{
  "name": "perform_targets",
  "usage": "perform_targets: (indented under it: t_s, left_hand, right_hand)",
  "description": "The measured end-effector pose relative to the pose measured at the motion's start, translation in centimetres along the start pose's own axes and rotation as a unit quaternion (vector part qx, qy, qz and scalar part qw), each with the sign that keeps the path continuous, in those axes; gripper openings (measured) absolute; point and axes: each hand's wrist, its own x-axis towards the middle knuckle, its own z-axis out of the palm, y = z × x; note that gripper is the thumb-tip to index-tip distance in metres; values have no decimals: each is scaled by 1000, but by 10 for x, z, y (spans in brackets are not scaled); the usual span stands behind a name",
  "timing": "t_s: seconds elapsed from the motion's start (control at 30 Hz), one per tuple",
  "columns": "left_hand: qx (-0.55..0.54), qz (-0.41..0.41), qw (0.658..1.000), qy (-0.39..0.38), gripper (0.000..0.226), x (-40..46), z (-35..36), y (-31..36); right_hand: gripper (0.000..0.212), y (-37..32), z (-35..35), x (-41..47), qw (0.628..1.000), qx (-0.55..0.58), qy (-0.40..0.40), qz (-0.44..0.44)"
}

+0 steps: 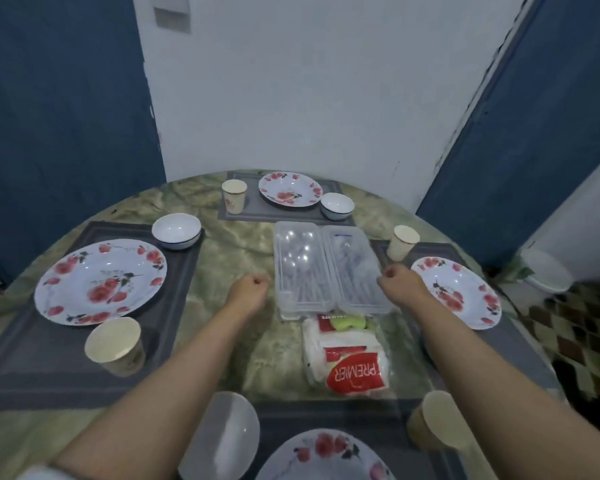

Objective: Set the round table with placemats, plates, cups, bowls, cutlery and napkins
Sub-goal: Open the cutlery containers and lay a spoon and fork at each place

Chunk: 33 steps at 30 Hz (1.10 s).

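Looking L to R across the round table (229, 244), green marbled top:
L placemat (42, 362): dark grey, at table's L edge.
L plate (101, 282): white w/ red flowers, on L placemat.
L cup (115, 344): paper, upright, on same mat, just near side of the plate.
L bowl (176, 231): white, dark rim, on mat's far R corner.
Near bowl (222, 434): white, bottom centre, blurred, beside L forearm.
Left hand (248, 289): fingers curled into a loose fist, gripping nothing, over bare table just L of the box.
Far placemat (257, 213): grey, at far edge by the wall.
Far cup (234, 195): paper, upright, on mat's L side.
Far plate (290, 188): floral, mid mat.
Far bowl (337, 205): white, on mat's R side, just beside the plate.
Cutlery box (326, 268): clear plastic, two lidded halves side by side, mid table, cutlery dim inside; can't tell the types.
Napkin pack (347, 355): white w/ red label, in plastic wrap, just near side of box.
Near plate (323, 455): floral, bottom edge, partly cut off.
Right hand (400, 282): fingers curled, at box's R edge; can't tell if it pinches the lid or just touches.
R cup (402, 242): paper, upright, far corner of R placemat (520, 344).
Near cup (437, 420): paper, blurred, beside R forearm.
R plate (458, 292): floral, on R mat.
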Motion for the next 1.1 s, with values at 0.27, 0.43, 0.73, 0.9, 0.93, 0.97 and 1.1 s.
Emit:
perform_targets:
  t_s: [0.27,0.43,0.73,0.9,0.93,0.97,1.1]
  left_hand:
    - [89,-77,992,39,33,17,48,-25]
    - [122,-91,985,74,42,15,58,-19]
    - [176,-135,974,41,44,21,59,-1]
    - [114,-147,981,54,67,26,61,-1]
    - [108,-144,981,66,70,27,62,-3]
    - [110,-143,981,71,69,26,63,-4]
    - [97,-149,982,66,67,20,71,-7]
  right_hand:
    - [71,44,56,47,992,-9,-89,92]
    - [77,50,61,59,989,16,-83,118]
    - [107,72,78,114,973,42,-166,154]
    - [96,49,52,88,965,78,-188,163]
    - [94,45,47,83,964,84,-195,162]
    - [92,44,45,80,963,84,-198,162]
    - [83,43,43,76,958,106,-205,170]
